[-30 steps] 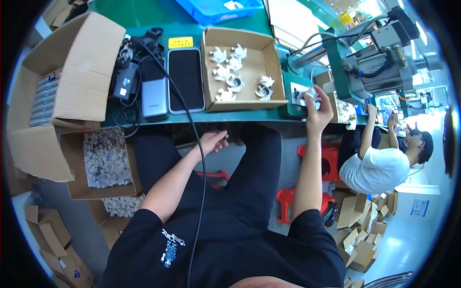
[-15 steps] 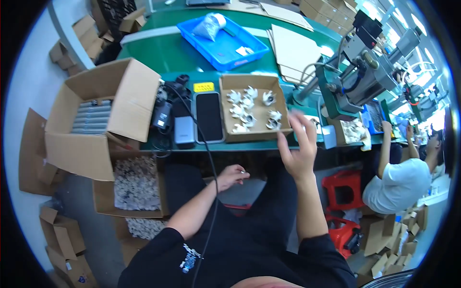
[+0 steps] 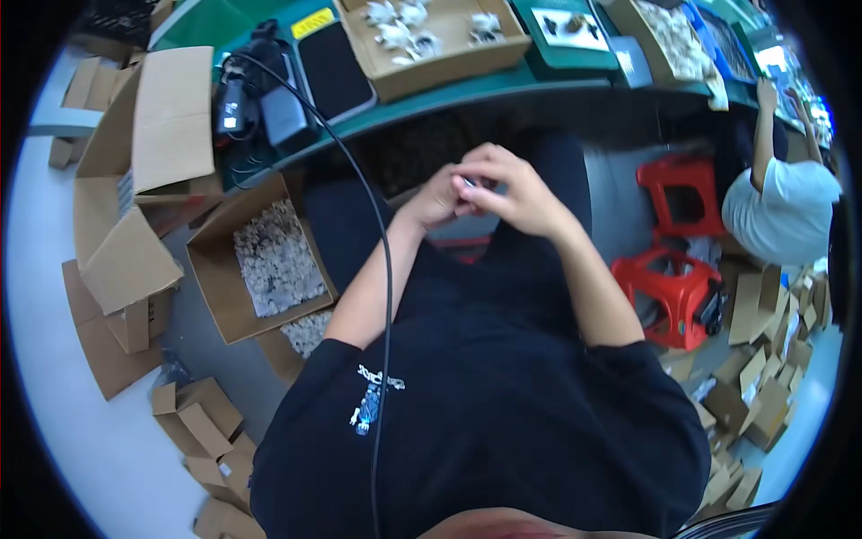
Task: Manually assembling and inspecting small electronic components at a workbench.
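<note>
Over my lap my two hands meet, fingers curled together. My left hand (image 3: 435, 199) is closed around a small shiny metal piece (image 3: 468, 182), mostly covered by fingers; its kind cannot be made out. My right hand (image 3: 514, 190) pinches at that same piece, thumb and fingers against the left fingertips. Ahead on the green bench, a shallow cardboard tray (image 3: 449, 75) holds several white pronged parts with metallic insides, such as one white part (image 3: 486, 27) at its right.
Left of the tray lie a black-screened device (image 3: 335, 70), a grey-blue box (image 3: 285, 112) and a black cable (image 3: 388, 269) crossing before me. An open carton (image 3: 211, 269) of small whitish pieces stands at lower left. Red stools (image 3: 669, 296) and a seated person (image 3: 781, 211) are at right.
My right hand has come back from beside the tray to join my left hand over my lap. The view has tilted downward, so the bench sits higher in the picture.
</note>
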The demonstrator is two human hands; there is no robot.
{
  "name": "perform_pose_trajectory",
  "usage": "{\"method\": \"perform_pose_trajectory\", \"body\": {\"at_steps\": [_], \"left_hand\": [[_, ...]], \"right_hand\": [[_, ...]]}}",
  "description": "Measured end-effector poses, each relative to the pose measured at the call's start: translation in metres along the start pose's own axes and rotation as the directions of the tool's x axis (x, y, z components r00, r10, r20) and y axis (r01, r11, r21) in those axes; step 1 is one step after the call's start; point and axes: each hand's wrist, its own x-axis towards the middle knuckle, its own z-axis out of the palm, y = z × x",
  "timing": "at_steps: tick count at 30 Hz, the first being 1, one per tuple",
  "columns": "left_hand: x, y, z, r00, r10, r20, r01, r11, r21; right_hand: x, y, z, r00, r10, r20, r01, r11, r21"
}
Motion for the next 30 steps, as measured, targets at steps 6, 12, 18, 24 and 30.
{"method": "perform_pose_trajectory", "body": {"at_steps": [6, 12, 18, 24, 30], "left_hand": [[0.006, -0.005, 0.017, 0.989, 0.053, 0.141, -0.049, 0.998, -0.032], [0.000, -0.016, 0.013, 0.975, 0.082, 0.207, -0.043, 0.982, -0.183], [-0.019, -0.065, 0.002, 0.882, -0.309, -0.356, 0.130, 0.885, -0.447], [-0.012, -0.081, -0.011, 0.691, -0.474, -0.546, 0.259, 0.867, -0.426], [-0.004, -0.086, -0.015, 0.697, -0.445, -0.562, 0.323, 0.895, -0.308]], "right_hand": [[-0.018, -0.007, -0.021, 0.998, 0.061, 0.023, -0.064, 0.982, 0.175], [-0.017, -0.021, -0.049, 0.970, -0.046, -0.238, 0.036, 0.998, -0.045], [0.025, -0.009, -0.134, 0.736, -0.203, -0.646, -0.116, 0.902, -0.415], [0.068, 0.016, -0.168, 0.748, -0.138, -0.649, -0.259, 0.839, -0.478], [0.073, 0.005, -0.184, 0.847, 0.046, -0.529, -0.352, 0.794, -0.495]]}}
